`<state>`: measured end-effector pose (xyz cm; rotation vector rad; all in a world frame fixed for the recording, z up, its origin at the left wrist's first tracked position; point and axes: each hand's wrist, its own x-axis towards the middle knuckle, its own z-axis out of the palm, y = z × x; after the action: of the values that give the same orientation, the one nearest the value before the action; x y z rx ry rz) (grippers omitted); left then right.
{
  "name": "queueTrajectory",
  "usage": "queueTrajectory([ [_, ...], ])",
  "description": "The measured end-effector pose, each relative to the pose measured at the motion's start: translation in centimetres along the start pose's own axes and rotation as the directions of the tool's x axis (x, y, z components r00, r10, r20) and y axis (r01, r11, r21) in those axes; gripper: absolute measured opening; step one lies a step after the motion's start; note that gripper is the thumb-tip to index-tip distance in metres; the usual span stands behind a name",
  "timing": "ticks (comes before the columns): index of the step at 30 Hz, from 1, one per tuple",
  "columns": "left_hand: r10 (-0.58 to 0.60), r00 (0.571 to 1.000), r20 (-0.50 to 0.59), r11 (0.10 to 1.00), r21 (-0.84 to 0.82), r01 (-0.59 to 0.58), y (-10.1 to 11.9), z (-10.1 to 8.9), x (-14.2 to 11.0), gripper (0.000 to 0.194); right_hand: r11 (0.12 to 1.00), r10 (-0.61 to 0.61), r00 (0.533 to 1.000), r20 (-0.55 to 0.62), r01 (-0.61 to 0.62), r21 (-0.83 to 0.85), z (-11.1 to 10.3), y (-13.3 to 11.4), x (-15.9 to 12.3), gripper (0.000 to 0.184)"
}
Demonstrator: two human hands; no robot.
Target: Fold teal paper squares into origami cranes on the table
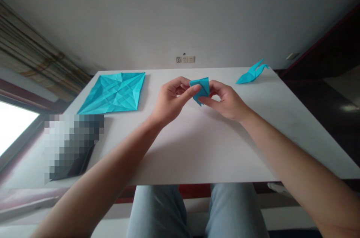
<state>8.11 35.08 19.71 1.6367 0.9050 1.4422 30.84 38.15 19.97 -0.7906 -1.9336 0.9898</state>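
Centrally, a small folded paper (pixel 200 89) is pinched above the desk (pixel 197 148) by the closed fingers of the left hand (pixel 170 101) and right hand (pixel 226 101), seemingly to steady a crease.

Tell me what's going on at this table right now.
A seated person is folding blue paper. Both hands, the left hand and the right hand, pinch a small folded blue piece just above the white table. A creased, unfolded blue sheet lies flat to the left, and a finished folded paper figure sits at the far right.
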Motion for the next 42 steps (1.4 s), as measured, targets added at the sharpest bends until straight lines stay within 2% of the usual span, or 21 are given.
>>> queueTrajectory([
  [6,0.010,0.998,-0.064,1.000,0.010,-0.010,-0.3,-0.8,0.3,0.057,0.999,0.036,0.998,0.042,-0.037,0.009,-0.5,0.1,0.1,0.048],
  [11,-0.021,1.000,-0.003,0.998,0.063,0.021,-0.2,-1.0,0.3,0.060,0.997,0.076,0.992,0.098,-0.075,-0.012,-1.2,-0.1,0.0,0.049],
  [14,-0.012,1.000,0.011,0.995,0.096,0.011,-0.1,-1.0,0.4,0.058,0.996,0.084,0.993,0.084,-0.083,-0.008,-1.4,-0.2,0.3,0.050],
  [18,-0.029,0.999,0.013,0.999,0.042,0.028,-0.1,-1.2,0.5,0.058,0.994,0.097,0.995,0.030,-0.098,0.041,-2.0,0.0,0.6,0.048],
  [22,-0.154,0.974,0.168,0.987,-0.010,0.158,0.1,-1.4,0.4,0.055,0.978,0.119,0.992,-0.036,-0.111,0.178,-2.4,0.1,0.9,0.043],
  [24,-0.222,0.943,0.250,0.975,0.028,0.222,0.2,-1.4,0.3,0.050,0.964,0.133,0.990,-0.051,-0.117,0.237,-2.3,0.1,1.1,0.045],
  [26,-0.258,0.925,0.279,0.966,0.069,0.248,0.1,-1.3,0.1,0.048,0.960,0.140,0.989,-0.051,-0.123,0.252,-2.1,0.1,1.1,0.049],
  [34,-0.193,0.963,0.189,0.971,-0.108,0.215,-1.3,-1.1,0.2,0.052,0.972,0.109,0.994,0.014,-0.110,0.206,-1.0,0.8,0.7,0.052],
  [42,-0.156,0.972,0.174,0.975,-0.130,0.180,-0.7,-0.9,0.4,0.058,0.959,0.139,0.990,-0.019,-0.130,0.252,-0.8,0.7,0.9,0.060],
])
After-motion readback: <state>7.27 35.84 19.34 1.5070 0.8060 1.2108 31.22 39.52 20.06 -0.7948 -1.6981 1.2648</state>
